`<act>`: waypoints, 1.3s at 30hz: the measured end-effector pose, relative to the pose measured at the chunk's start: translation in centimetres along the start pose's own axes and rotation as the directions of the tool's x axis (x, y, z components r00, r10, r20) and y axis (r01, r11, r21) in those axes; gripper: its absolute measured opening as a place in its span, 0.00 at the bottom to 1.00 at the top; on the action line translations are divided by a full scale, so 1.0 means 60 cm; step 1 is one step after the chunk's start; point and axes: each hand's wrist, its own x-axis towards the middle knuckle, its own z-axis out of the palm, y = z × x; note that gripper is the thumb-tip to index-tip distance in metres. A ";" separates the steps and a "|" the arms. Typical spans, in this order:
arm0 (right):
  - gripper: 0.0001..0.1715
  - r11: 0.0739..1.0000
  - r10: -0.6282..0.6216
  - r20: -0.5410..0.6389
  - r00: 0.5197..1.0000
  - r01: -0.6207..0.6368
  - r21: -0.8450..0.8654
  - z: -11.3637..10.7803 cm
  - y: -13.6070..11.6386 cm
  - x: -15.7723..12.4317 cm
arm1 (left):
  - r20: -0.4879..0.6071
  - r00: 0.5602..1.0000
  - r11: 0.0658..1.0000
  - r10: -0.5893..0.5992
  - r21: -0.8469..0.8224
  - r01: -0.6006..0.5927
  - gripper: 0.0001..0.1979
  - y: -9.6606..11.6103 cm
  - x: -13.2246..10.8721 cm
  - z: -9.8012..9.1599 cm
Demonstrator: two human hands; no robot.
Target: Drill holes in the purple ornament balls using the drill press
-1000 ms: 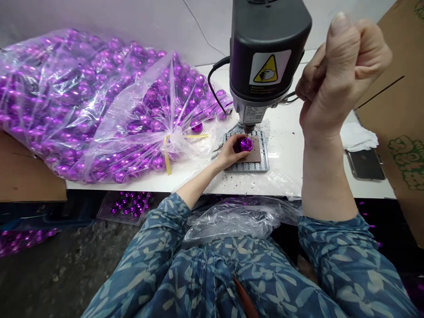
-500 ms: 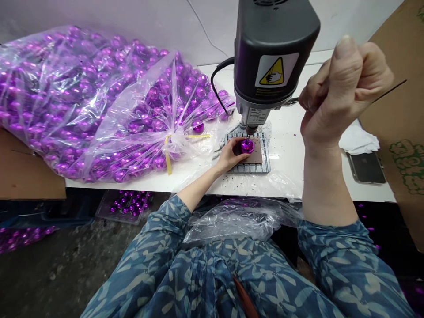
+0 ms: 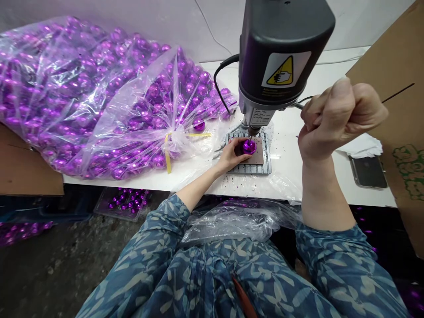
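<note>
A shiny purple ball (image 3: 249, 147) rests on a brown board (image 3: 259, 155) over the slotted metal base (image 3: 266, 167) of a drill press (image 3: 285, 48). My left hand (image 3: 232, 154) pinches the ball from the left, thumb in front and fingers behind. Right above it, the chuck (image 3: 254, 131) points its bit down to the ball's top; whether the bit has entered I cannot tell. My right hand (image 3: 341, 115) is closed in a fist around the feed handle of the drill press, whose metal rod (image 3: 299, 105) shows beside the fingers.
A big clear bag (image 3: 99, 101) full of purple balls lies on the white table (image 3: 288, 176) at left. Right of the machine are a phone (image 3: 368, 170), white tissue (image 3: 361, 146) and a cardboard box (image 3: 406, 110). A tray (image 3: 127, 203) of balls sits below.
My right hand has come down with the handle. My left hand keeps its hold on the ball, and the view has shifted slightly.
</note>
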 end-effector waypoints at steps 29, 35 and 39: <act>0.31 0.868 -0.484 0.102 0.869 0.462 0.185 -0.036 0.063 -0.029 | 0.122 0.971 0.932 0.205 0.279 -0.231 0.30 -0.046 0.017 -0.014; 0.29 0.847 -0.520 0.114 0.847 0.493 0.200 -0.035 0.063 -0.028 | 0.121 0.971 0.935 0.204 0.270 -0.230 0.30 -0.048 0.018 -0.014; 0.31 0.851 -0.513 0.110 0.851 0.488 0.196 -0.040 0.064 -0.037 | 0.119 0.974 0.939 0.194 0.266 -0.220 0.30 -0.048 0.018 -0.014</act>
